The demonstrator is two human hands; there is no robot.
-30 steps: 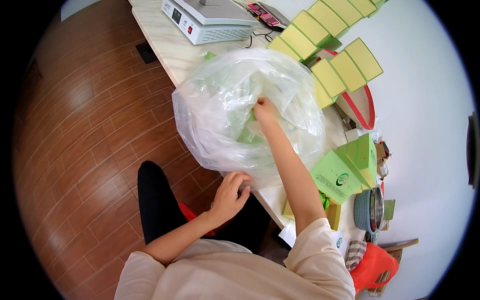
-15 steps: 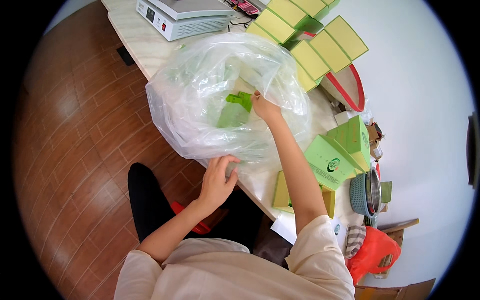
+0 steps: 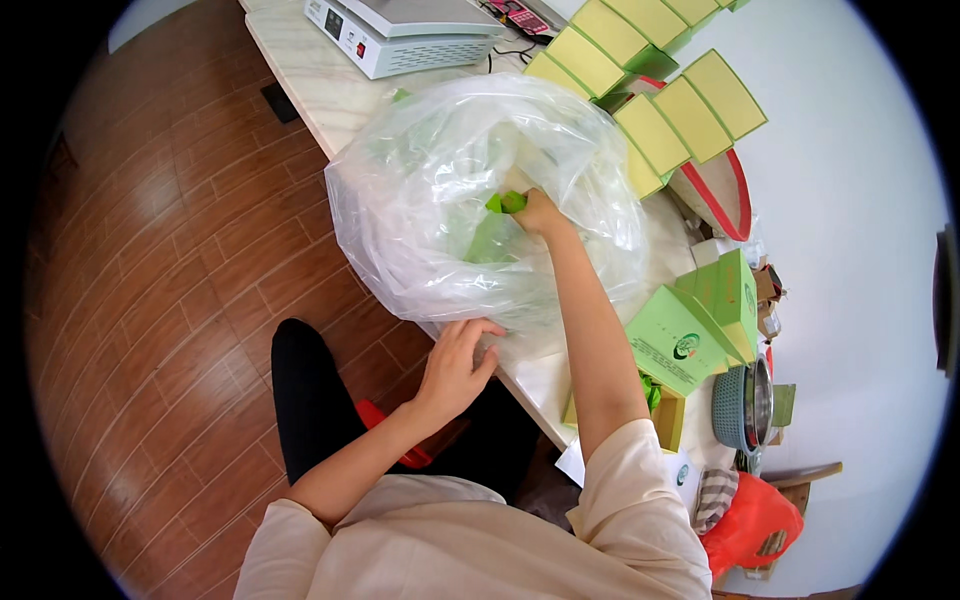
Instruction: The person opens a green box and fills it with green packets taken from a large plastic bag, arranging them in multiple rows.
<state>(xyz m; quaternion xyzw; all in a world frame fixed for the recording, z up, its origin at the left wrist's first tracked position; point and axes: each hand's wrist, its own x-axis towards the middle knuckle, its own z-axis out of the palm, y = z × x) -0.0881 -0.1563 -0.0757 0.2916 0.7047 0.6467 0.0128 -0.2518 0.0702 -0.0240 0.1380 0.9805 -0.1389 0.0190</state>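
A large clear plastic bag (image 3: 390, 240) lies wide open on the table in front of me. Inside its mouth, my right hand (image 3: 541, 214) is closed around small bright green packets (image 3: 508, 203); their number is hidden by the fingers. Below them more green (image 3: 490, 240) shows at the bottom of the bag. My left hand (image 3: 460, 368) rests by the bag's near edge, fingers stretched out and thumb apart, with nothing seen in it. By my right forearm stands an open yellow-lined box (image 3: 670, 420) with green packets (image 3: 651, 392) in it, partly covered by the arm.
A white scale (image 3: 400, 38) stands at the table's far left. Stacked yellow-green boxes (image 3: 655, 135) rise at the far right. Nearer are light green printed cartons (image 3: 675, 340), a blue-grey basket (image 3: 730, 408) with a metal bowl, and a red bag (image 3: 755, 520).
My right hand's fingers have closed further round the green packets, which were fanned out before. The whole view has shifted slightly; my left hand stays by the bag's edge.
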